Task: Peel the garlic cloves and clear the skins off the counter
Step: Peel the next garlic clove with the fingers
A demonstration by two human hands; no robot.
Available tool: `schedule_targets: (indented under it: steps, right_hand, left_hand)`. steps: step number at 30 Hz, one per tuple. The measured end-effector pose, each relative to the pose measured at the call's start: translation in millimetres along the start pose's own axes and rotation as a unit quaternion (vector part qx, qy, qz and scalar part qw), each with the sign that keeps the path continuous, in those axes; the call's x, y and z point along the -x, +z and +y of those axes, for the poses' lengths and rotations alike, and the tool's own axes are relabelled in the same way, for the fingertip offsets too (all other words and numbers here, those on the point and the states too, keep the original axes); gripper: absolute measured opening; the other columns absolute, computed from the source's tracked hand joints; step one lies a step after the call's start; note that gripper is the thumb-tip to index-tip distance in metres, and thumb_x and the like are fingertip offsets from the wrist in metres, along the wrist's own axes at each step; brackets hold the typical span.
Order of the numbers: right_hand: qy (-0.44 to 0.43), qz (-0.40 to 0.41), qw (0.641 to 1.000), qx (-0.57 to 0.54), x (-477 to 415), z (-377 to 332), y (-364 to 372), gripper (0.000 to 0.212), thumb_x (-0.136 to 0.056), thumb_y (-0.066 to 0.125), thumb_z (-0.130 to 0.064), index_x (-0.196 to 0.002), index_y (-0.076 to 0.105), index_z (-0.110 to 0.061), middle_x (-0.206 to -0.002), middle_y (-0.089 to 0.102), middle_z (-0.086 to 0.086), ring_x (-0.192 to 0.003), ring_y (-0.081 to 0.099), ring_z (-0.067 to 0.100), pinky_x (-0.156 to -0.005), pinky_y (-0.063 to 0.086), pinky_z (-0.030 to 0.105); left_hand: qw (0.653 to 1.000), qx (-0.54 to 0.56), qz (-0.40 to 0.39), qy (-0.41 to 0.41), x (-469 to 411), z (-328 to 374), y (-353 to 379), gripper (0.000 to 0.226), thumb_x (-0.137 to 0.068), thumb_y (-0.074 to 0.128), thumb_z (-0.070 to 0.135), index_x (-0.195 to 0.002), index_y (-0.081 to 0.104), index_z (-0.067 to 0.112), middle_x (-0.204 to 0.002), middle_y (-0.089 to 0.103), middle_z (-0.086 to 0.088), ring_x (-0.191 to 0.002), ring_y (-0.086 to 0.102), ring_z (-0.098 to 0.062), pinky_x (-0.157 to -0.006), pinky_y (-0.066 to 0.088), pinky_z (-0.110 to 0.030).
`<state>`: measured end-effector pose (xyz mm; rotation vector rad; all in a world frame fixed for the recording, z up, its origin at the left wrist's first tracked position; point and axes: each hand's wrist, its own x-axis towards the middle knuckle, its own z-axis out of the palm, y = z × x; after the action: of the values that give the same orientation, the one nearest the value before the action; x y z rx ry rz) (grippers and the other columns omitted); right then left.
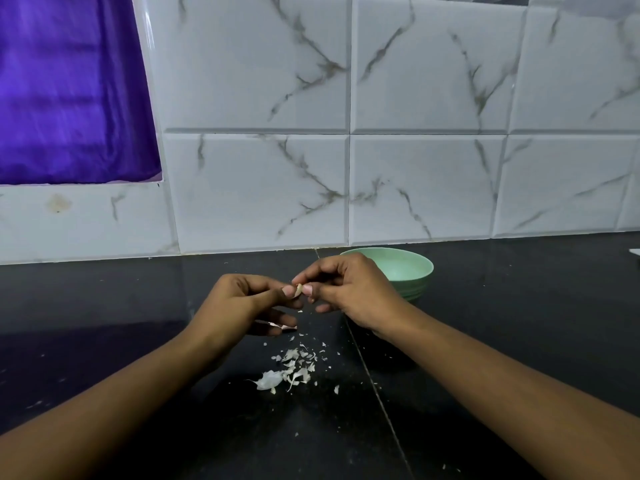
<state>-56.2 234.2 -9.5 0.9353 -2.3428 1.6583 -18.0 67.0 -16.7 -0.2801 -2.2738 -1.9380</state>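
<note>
L hand [242, 303] & R hand [349, 292] both pinch one garlic clove [298, 291] betw. thumb and fingertips, just above the black counter [104, 306]. Its long axis runs roughly upright (tip end too small to tell). Loose skins [291, 370] lie below; mint-green bowl [408, 268] sits behind R hand.

No legible text (anywhere).

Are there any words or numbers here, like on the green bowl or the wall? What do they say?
None: no words or numbers show. The green bowl is plain, the wall tiles have only grey veins, the purple sheet is bare, and the garlic clove pinched between the left hand and right hand bears no marking.
</note>
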Motion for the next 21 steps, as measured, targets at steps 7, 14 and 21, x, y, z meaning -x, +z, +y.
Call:
schedule_targets:
  steps: [7,14,21]
  right_hand:
    - [-0.004,0.011,0.999,-0.039,3.4,-4.2,0.6,0.018,-0.086,0.065,-0.002,-0.083,0.069,-0.019,-0.076,0.069,0.000,-0.072,0.066,0.007,-0.063,0.056,0.024]
    - [0.039,0.031,0.997,-0.060,5.1,-6.4,4.1,0.011,-0.084,0.069,-0.007,-0.078,0.067,-0.016,-0.064,0.068,-0.002,-0.060,0.066,0.009,-0.051,0.049,0.016]
    - [0.027,0.068,0.997,0.023,6.7,-10.6,5.5,0.009,-0.078,0.073,-0.010,-0.071,0.069,-0.014,-0.061,0.068,0.004,-0.059,0.067,0.013,-0.055,0.054,0.022]
  left_hand:
    - [0.989,0.134,0.022,-0.059,1.2,-0.6,8.4,0.011,-0.074,0.067,0.012,-0.081,0.070,0.004,-0.074,0.073,-0.007,-0.053,0.065,-0.010,-0.048,0.053,-0.020]
    - [0.988,0.140,0.052,-0.032,1.4,-1.4,9.3,0.018,-0.061,0.071,0.018,-0.074,0.070,0.006,-0.068,0.071,-0.007,-0.055,0.066,-0.010,-0.047,0.052,-0.019]
    - [0.995,0.071,0.070,0.029,3.7,-0.9,10.9,0.016,-0.067,0.075,0.007,-0.079,0.069,-0.001,-0.061,0.069,-0.012,-0.052,0.066,-0.015,-0.048,0.053,-0.021]
